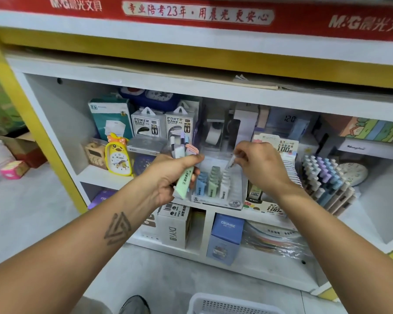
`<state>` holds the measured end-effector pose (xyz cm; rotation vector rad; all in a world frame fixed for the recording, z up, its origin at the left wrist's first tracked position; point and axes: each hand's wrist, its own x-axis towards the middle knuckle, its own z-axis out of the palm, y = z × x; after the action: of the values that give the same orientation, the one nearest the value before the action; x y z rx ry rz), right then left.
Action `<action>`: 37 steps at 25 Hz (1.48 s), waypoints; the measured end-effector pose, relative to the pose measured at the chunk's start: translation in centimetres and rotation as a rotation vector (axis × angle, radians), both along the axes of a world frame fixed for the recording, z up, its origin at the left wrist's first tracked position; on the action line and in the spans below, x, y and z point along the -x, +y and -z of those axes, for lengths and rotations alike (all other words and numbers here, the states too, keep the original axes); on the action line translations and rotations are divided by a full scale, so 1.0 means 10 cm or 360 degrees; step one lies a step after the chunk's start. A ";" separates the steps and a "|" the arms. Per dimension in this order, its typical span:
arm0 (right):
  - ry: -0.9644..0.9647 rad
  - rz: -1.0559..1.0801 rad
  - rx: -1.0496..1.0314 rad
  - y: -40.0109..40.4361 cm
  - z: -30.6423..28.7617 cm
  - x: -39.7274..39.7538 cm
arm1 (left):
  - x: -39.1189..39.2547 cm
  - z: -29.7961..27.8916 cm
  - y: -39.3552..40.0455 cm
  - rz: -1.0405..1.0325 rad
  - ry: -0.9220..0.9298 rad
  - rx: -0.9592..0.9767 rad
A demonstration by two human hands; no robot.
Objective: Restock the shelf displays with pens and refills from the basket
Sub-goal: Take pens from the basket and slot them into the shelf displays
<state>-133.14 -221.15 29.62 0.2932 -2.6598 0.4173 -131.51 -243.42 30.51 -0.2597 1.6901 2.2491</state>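
- The left hand (168, 177) has its grip closed round a bundle of refill cases (184, 168) — a pale green one at the front, with purple, blue and pink tops poking up above the fingers.
- The right hand (262, 165) pinches one clear slim refill tube (232, 161) between thumb and fingertips, tilted over the display tray (216, 200).
- That tray sits on the middle shelf (95, 175), directly below both hands; blue, green and white cases stand upright in its rows, and a "2B" label shows on its front.
- Just right of it, a rack of pastel pens (327, 177) slopes toward the viewer.
- A white basket (232, 304) lies on the floor at the bottom edge — its contents cannot be seen.
- A yellow duck clock (118, 155) stands at the shelf's left.
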 end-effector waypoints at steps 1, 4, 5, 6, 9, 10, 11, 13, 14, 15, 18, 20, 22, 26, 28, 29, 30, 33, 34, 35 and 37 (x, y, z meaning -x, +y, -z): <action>-0.0037 -0.0016 -0.0104 -0.02 0.04 0.03 | 0.00 0.01 0.00 0.0004 -0.0003 0.0014; -0.0125 -0.0094 -0.0232 -0.07 0.16 0.11 | 0.03 0.04 -0.03 -0.0022 0.0011 0.0028; -0.0130 -0.0113 -0.0228 -0.08 0.17 0.13 | 0.04 0.04 -0.03 -0.0033 0.0013 0.0018; -0.0134 -0.0130 -0.0204 -0.08 0.18 0.14 | 0.05 0.05 -0.04 -0.0040 0.0013 0.0006; -0.0164 -0.0173 -0.0140 -0.08 0.19 0.18 | 0.04 0.05 -0.04 -0.0022 0.0015 -0.0010; -0.0187 -0.0169 -0.0147 -0.08 0.18 0.18 | 0.04 0.05 -0.04 -0.0013 0.0014 -0.0007; -0.0220 -0.0153 -0.0190 -0.09 0.17 0.19 | 0.03 0.05 -0.04 -0.0008 0.0013 -0.0002; -0.0296 -0.0088 -0.0361 -0.11 0.17 0.18 | 0.02 0.05 -0.03 -0.0001 0.0015 0.0000; -0.0322 -0.0062 -0.0491 -0.12 0.16 0.16 | 0.02 0.05 -0.01 0.0000 0.0019 -0.0002; -0.0337 -0.0063 -0.0611 -0.12 0.15 0.15 | 0.01 0.04 0.01 0.0004 0.0025 -0.0008; -0.0323 -0.0183 -0.0257 -0.17 0.02 0.04 | -0.02 0.01 0.14 0.0065 0.0046 -0.0050; -0.0494 -0.0215 0.0744 -0.17 -0.14 -0.07 | -0.05 -0.02 0.27 0.0163 0.0084 -0.0054; -0.0698 -0.0279 0.1474 -0.11 -0.31 -0.21 | -0.10 -0.04 0.42 0.0309 0.0133 -0.0017; -0.0809 -0.0162 0.1710 0.20 -0.43 -0.46 | -0.19 -0.07 0.76 0.0576 0.0133 0.0034; -0.0737 -0.0010 0.1836 0.42 -0.46 -0.53 | -0.24 -0.09 0.93 0.0701 0.0082 0.0003; -0.0634 0.0106 0.1895 0.54 -0.48 -0.56 | -0.26 -0.08 1.00 0.0754 0.0060 -0.0003; -0.0496 0.0229 0.1939 0.68 -0.51 -0.58 | -0.27 -0.08 1.06 0.0792 0.0041 0.0003; -0.0148 0.0362 0.1846 1.07 -0.60 -0.68 | -0.27 -0.07 1.16 0.0740 -0.0040 0.0005; -0.0112 0.0320 0.1713 1.13 -0.61 -0.71 | -0.26 -0.07 1.16 0.0669 -0.0071 -0.0008; -0.0118 0.0264 0.1541 1.13 -0.59 -0.74 | -0.24 -0.08 1.15 0.0589 -0.0096 -0.0019; -0.0178 0.0193 0.1079 1.05 -0.54 -0.77 | -0.21 -0.09 1.12 0.0448 -0.0110 -0.0015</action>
<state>-125.45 -210.70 35.00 -0.1049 -2.4390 1.2710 -129.45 -232.19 31.43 -0.0890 1.5712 2.0186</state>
